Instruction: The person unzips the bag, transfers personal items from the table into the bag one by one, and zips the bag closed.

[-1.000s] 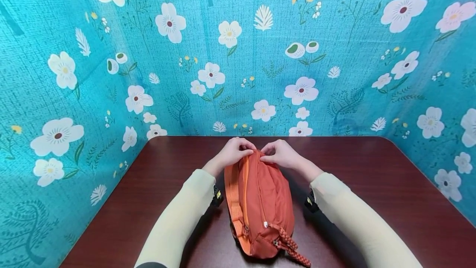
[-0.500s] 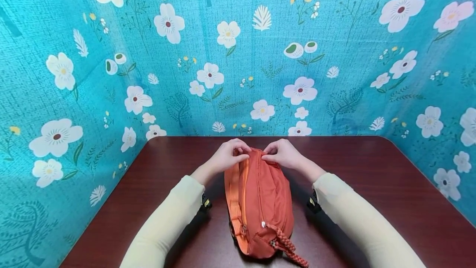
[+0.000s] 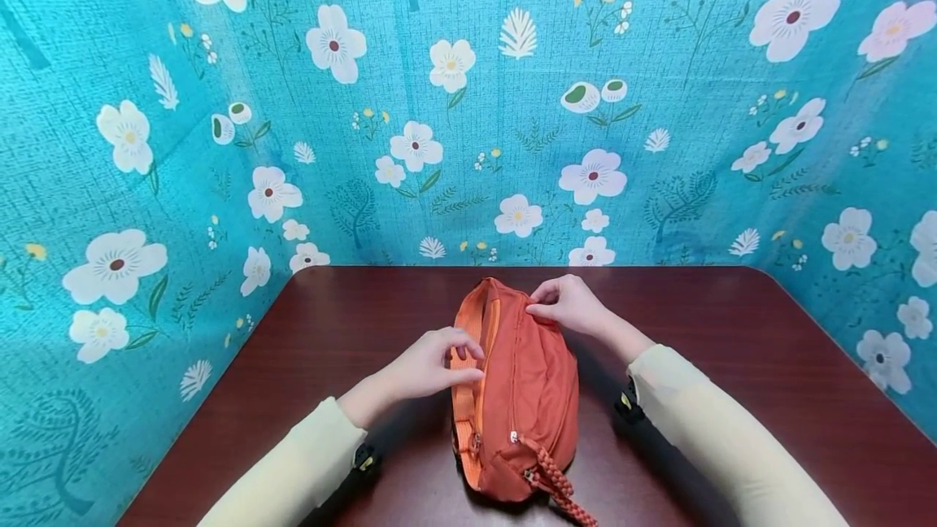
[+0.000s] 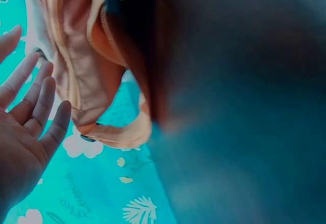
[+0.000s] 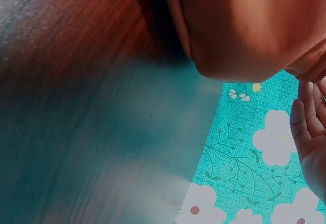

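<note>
An orange-red waist bag [image 3: 530, 381] stands lengthwise on the dark table, its zippers along the top and braided cord pulls [image 3: 552, 474] at the near end. The right hand [image 3: 574, 305] pinches the fabric near the bag's far end between thumb and fingers. In the right wrist view only part of that hand [image 5: 311, 137] shows at the bag's edge. Beside the orange strap [image 3: 463, 397], the left hand [image 3: 424, 363] hovers with loosely bent fingers and holds nothing. Its fingers [image 4: 43, 107] look spread in the left wrist view, close to an orange zipper [image 4: 63, 51].
The reddish-brown table [image 3: 688, 348] extends to both sides of the bag. A turquoise floral cloth [image 3: 468, 145] hangs behind the table and along its sides. A loop of strap [image 4: 130, 135] sticks out from the bag in the left wrist view.
The left hand has let go of the bag's far end and moved nearer and left along its side. The right hand keeps its pinch; the bag's far end has opened out slightly leftward.
</note>
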### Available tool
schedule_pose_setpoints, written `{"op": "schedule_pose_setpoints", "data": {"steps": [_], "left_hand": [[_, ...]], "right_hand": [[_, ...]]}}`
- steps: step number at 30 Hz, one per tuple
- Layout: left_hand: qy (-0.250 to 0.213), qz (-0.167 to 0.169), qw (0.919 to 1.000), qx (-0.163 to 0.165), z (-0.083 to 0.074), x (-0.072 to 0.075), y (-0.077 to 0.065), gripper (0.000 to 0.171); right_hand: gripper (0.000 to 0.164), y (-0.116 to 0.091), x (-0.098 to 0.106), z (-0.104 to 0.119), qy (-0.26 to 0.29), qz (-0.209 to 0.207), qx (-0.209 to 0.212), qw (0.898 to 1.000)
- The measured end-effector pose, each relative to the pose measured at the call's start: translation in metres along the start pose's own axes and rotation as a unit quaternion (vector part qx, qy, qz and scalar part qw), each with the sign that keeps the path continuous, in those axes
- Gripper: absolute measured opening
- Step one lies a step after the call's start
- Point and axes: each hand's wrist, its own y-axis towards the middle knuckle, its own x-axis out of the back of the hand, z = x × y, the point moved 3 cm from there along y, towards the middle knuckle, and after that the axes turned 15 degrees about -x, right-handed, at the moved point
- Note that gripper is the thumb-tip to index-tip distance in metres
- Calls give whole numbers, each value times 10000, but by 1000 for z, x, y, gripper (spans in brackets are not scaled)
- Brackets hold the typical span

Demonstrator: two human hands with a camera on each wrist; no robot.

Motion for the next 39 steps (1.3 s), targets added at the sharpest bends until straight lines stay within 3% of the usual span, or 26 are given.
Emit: {"op": "schedule_pose_setpoints", "data": {"steps": [4,12,17,21,30,39], "left_hand": [[-117,49,9999,-86,-4,-6,-10,28],[-227,472,9948,-878,-38,-26,-27,32],[-104,582,9953,-771,-48,-33,-29,34],[186,475,9964,-671,-52,-38,-26,33],[757,466,9905,-1046,-55,-45,-19,19],[1322,756,9828,-1048,-56,-51,-18,48]], "right_hand": [[9,-3,2,-1,76,-12,-41,10000],[7,-7,5,-4,88,-67,-33,9999],[7,-6,5,-6,96,-82,10,9999],[6,-7,3,-6,106,-45,9,9999],[7,-9,2,-7,176,-45,-17,9998],[7,-9,4,-10,194,-40,15,9998]]}}
